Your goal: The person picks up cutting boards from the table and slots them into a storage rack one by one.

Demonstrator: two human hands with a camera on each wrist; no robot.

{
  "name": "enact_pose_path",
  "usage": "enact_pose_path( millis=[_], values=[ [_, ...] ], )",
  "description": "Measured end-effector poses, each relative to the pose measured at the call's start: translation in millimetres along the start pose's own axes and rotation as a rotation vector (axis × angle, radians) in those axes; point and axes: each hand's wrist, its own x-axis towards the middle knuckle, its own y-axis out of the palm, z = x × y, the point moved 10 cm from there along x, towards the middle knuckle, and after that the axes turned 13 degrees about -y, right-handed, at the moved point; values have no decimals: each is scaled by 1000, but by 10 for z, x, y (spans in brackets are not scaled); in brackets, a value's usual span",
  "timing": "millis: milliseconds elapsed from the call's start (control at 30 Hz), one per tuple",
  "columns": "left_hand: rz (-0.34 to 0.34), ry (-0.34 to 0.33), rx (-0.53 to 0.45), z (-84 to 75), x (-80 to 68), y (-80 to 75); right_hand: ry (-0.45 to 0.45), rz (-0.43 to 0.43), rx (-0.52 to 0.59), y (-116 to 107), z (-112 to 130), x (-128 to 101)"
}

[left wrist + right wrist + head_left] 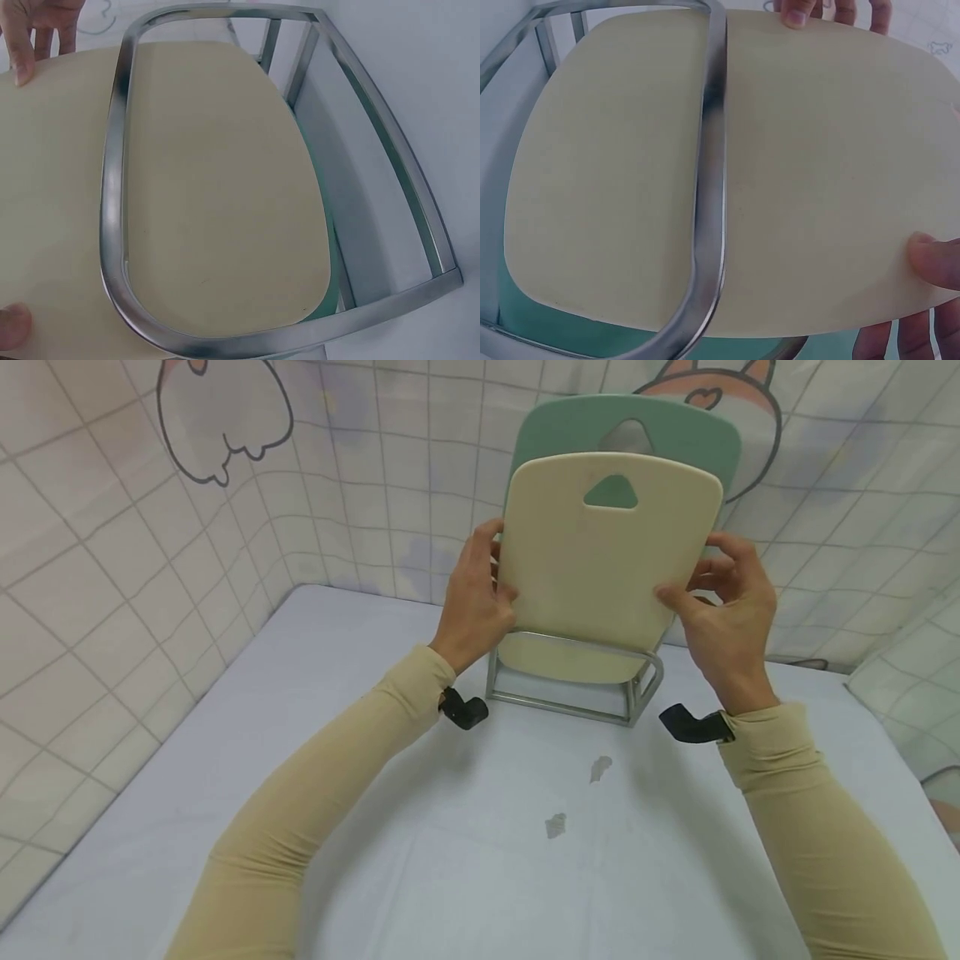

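Note:
A cream cutting board with a triangular handle hole stands inside a metal rack, its lower end behind the front bar. My left hand grips its left edge, thumb on the front face and fingers curled behind. On the opposite edge, my right hand pinches the board the same way. Behind it a green cutting board rises higher, leaning back in the rack. In the right wrist view the cream board's bottom end hangs above the rack's base, with green showing past its edge.
The rack stands on a white-covered table near its back edge. Two grey patches mark the cloth in front of it. A tiled-pattern curtain with cartoon animals hangs behind and at both sides.

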Motion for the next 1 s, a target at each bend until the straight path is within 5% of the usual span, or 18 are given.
enact_pose_path(
  millis=[1000],
  values=[
    [10, -37, 18, 141, -5, 94, 39, 15, -7, 51, -129, -100]
  ],
)
